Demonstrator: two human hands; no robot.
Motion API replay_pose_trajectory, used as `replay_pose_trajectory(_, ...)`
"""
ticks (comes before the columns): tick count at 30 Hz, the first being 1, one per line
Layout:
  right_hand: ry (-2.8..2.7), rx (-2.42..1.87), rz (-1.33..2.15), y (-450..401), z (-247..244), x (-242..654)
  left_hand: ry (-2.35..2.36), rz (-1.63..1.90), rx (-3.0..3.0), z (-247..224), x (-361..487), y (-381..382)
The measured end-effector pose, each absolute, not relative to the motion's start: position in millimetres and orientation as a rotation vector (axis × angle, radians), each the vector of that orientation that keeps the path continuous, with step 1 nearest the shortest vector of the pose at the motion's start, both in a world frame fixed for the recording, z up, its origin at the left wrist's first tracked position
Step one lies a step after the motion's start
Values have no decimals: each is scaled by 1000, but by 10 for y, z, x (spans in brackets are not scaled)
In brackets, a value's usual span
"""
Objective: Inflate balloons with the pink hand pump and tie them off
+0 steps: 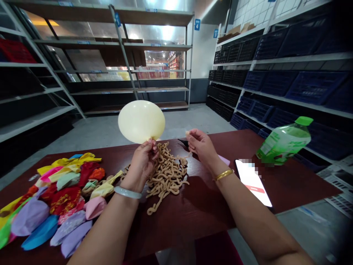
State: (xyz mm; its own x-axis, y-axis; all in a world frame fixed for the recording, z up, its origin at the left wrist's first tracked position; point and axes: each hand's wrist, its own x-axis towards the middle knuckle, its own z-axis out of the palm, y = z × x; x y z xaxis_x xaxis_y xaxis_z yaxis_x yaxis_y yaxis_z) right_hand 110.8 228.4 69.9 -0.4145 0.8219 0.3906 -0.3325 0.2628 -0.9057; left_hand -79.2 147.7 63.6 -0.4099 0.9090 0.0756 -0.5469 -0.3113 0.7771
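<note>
Smooth, pale-yellow balloon (141, 121) pinched in left fingers (153, 142), right fingers (189, 135) pressed together, coiled tan rubbery strands (168, 173)

Light over the near area is moderate and even, while bright glare bounces off the metallic wall panels at the far side. Small highlights sit on the pale balloon (141, 122), and a soft dark shadow falls on the surface (204, 221) below the right forearm (239, 195). The phone screen (252, 180) glows white, partly pixelated. Wide-angle stretch bends the edges; the far right corners sink into blurry black.
</note>
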Motion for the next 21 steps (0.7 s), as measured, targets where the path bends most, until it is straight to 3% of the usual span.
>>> replay_pose_trajectory(6,-2165,-355,585,2140,679,906,976,1905,687,537,-657,1475)
replay_pose_trajectory(21,-2374,-458,321,2175,1016,658,1220,1929,886,406,-883,1575)
